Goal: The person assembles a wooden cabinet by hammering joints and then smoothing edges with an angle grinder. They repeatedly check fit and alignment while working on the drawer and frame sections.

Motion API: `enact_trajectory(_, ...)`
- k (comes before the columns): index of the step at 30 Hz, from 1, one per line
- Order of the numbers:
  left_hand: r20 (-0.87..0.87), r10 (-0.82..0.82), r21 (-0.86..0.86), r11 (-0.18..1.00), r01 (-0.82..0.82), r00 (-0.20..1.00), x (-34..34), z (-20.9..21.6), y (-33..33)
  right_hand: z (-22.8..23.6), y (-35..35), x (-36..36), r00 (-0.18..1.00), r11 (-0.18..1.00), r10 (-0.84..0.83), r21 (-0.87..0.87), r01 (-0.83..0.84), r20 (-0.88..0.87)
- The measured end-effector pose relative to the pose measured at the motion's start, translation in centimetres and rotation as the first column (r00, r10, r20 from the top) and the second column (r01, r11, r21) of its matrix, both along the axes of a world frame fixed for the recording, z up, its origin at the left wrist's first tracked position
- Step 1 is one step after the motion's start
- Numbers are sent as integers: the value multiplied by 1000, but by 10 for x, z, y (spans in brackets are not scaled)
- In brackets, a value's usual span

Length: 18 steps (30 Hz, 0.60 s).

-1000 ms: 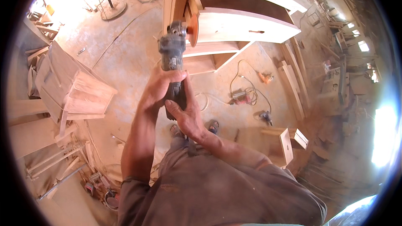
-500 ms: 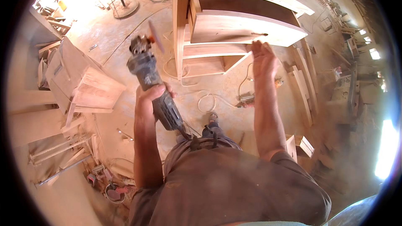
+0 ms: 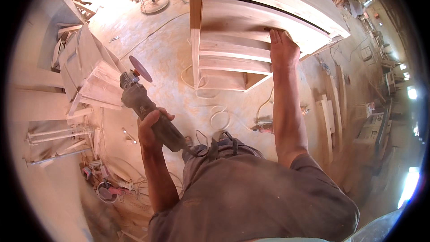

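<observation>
My left hand (image 3: pixel 150 130) is wrapped around the dark body of an angle grinder (image 3: pixel 168 134). A reddish-brown disc (image 3: pixel 140 68) is fitted at its far end, held in the air over the floor. Its cord runs back toward my waist. My right hand (image 3: pixel 285 50) lies with fingers stretched out against a pale wooden drawer front (image 3: pixel 233 20), beside a small dark opening in it. That drawer sits nearly fully inside a bare wooden cabinet (image 3: pixel 196 40), with a thin dark gap along its top edge. Below the drawer are open shelf spaces.
A slanted wooden piece of furniture (image 3: pixel 96 85) stands at left. A thin hose or cable (image 3: pixel 220 117) coils on the dusty floor, near another power tool (image 3: pixel 263 126). Wooden boards (image 3: pixel 326 116) lie at right. A second disc tool (image 3: pixel 106 191) rests at lower left.
The drawer, pulled out before, has gone into the cabinet, with my right hand now against its front. My left hand has moved the grinder left and a little nearer.
</observation>
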<state>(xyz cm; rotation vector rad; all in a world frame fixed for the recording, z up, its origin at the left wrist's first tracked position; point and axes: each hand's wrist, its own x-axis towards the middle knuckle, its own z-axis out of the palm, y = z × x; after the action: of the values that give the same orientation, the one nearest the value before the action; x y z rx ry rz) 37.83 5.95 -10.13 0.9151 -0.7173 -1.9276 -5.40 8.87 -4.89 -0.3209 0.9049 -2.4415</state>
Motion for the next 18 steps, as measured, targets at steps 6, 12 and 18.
enact_trajectory(6, -65, 112, 73, 992, -107, 992, -6, -25, 30, 3, -35, -21, 997, 1000, -13, 18, 12, 73)
enact_trajectory(12, -54, 171, 136, 977, -162, 984, 4, -32, 50, -1, -36, -21, 997, 998, 65, 14, -66, 39)
enact_trajectory(18, -36, 223, 199, 957, -212, 974, 20, -40, 55, -3, -39, -16, 997, 996, 76, 47, -74, -30)
